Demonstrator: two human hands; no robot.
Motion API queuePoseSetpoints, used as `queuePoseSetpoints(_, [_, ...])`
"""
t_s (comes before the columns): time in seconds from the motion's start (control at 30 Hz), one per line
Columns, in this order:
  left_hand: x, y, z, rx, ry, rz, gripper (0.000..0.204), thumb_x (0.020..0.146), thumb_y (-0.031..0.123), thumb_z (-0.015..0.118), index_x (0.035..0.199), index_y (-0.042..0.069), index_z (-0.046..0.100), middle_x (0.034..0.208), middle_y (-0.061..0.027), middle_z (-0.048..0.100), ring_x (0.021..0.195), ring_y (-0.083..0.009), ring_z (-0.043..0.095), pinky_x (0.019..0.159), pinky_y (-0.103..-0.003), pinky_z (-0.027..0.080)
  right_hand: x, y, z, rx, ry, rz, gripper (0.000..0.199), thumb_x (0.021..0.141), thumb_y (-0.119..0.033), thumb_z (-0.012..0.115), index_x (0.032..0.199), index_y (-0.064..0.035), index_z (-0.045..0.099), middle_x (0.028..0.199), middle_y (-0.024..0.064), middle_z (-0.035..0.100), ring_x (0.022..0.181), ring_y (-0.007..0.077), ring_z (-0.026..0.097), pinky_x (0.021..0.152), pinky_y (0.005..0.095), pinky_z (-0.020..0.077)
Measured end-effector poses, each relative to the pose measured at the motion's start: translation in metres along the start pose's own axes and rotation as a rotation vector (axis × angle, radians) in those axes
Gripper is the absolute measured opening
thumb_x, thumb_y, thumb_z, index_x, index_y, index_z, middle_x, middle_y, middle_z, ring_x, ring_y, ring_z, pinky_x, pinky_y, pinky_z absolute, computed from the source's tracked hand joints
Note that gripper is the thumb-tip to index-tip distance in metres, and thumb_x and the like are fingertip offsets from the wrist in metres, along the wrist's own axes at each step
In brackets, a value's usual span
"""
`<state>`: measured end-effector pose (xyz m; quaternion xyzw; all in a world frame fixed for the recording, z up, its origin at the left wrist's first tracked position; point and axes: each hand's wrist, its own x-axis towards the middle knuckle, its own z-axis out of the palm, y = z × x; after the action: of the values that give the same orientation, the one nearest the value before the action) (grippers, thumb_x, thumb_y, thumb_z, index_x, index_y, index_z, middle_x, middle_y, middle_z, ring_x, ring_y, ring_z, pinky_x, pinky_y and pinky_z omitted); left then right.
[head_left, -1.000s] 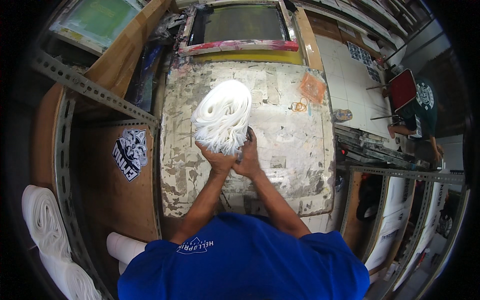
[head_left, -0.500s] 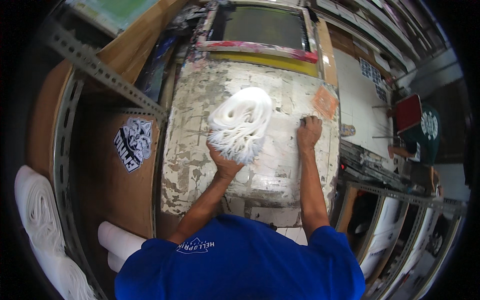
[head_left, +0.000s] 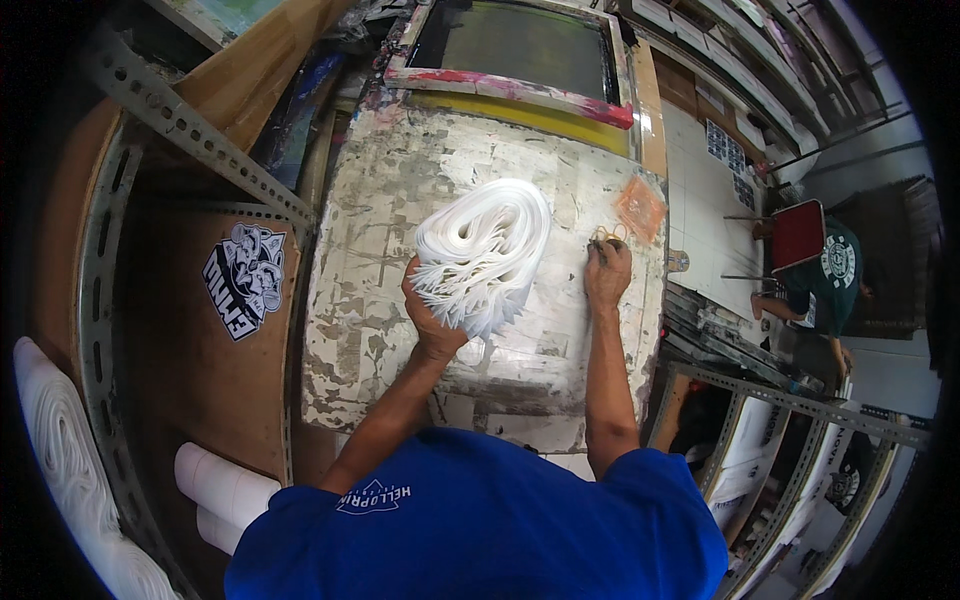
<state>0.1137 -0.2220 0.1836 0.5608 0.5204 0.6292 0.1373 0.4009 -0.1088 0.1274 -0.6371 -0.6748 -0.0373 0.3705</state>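
A thick rolled bundle of thin white sheets [head_left: 490,240] stands over the worktable, its loose edges fanned toward me. My left hand [head_left: 432,315] is closed round the bundle's lower left side; some fingers are hidden behind it. To the right, my right hand [head_left: 608,272] pinches thin tan loops that look like a rubber band [head_left: 612,233] just above the tabletop. A small dark spot by those fingertips is too small to name. Just beyond this hand lies a flat orange piece in clear plastic [head_left: 641,208].
The worktable [head_left: 365,270] has a worn, paint-stained top. A framed printing screen [head_left: 510,90] lies at its far end. Metal-framed shelving [head_left: 190,130] stands at left, with white rolls [head_left: 225,490] below. At far right, a person [head_left: 838,265] is near a red chair [head_left: 798,235].
My right hand's fingers now show tan loops at their tips, having lifted slightly. My left hand keeps its grip on the bundle. The whole view has shifted a little.
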Motion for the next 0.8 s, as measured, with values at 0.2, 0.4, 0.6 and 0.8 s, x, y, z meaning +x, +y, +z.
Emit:
queuePoseSetpoints(0.2, [0.003, 0.010, 0.003, -0.146, 0.022, -0.096, 0.098, 0.068, 0.018, 0.091, 0.139, -0.006, 0.027, 0.123, -0.0207, 0.059, 0.110, -0.0259, 0.063, 0.098, -0.038, 0.049, 0.008, -0.007, 0.001, -0.126, 0.006, -0.038, 0.015, 0.077, -0.001, 0.069, 0.090, 0.0021, 0.062, 0.103, 0.0183, 0.060, 0.097, 0.0379, 0.055, 0.085, 0.0459, 0.0446])
queuePoseSetpoints(0.4, [0.000, 0.001, 0.004, -0.336, 0.048, -0.113, 0.102, 0.066, 0.018, 0.092, 0.141, -0.004, 0.026, 0.122, -0.0192, 0.060, 0.111, -0.0256, 0.064, 0.098, -0.038, 0.050, 0.054, -0.056, -0.028, 0.053, -0.188, -0.138, 0.011, 0.082, 0.002, 0.064, 0.092, 0.0018, 0.060, 0.098, 0.0174, 0.063, 0.094, 0.0359, 0.058, 0.085, 0.0412, 0.0444])
queuePoseSetpoints(0.6, [-0.006, -0.015, -0.001, -0.498, 0.021, -0.313, 0.112, 0.064, 0.018, 0.093, 0.148, 0.001, 0.020, 0.126, -0.0202, 0.058, 0.113, -0.0266, 0.063, 0.099, -0.040, 0.050, 0.145, -0.158, -0.026, 0.676, -0.900, -0.102, 0.009, 0.088, -0.001, 0.058, 0.095, 0.0050, 0.059, 0.082, 0.0122, 0.065, 0.079, 0.0204, 0.058, 0.076, 0.0327, 0.0472])
queuePoseSetpoints(0.8, [0.009, 0.003, -0.008, -0.368, -0.050, -0.104, 0.124, 0.063, 0.020, 0.094, 0.152, 0.002, 0.011, 0.129, -0.0213, 0.056, 0.113, -0.0290, 0.062, 0.100, -0.042, 0.050, 0.173, -0.247, 0.019, 0.772, -1.574, -0.524, 0.009, 0.087, -0.003, 0.062, 0.091, 0.0043, 0.060, 0.078, 0.0061, 0.063, 0.079, 0.0136, 0.055, 0.074, 0.0314, 0.0462])
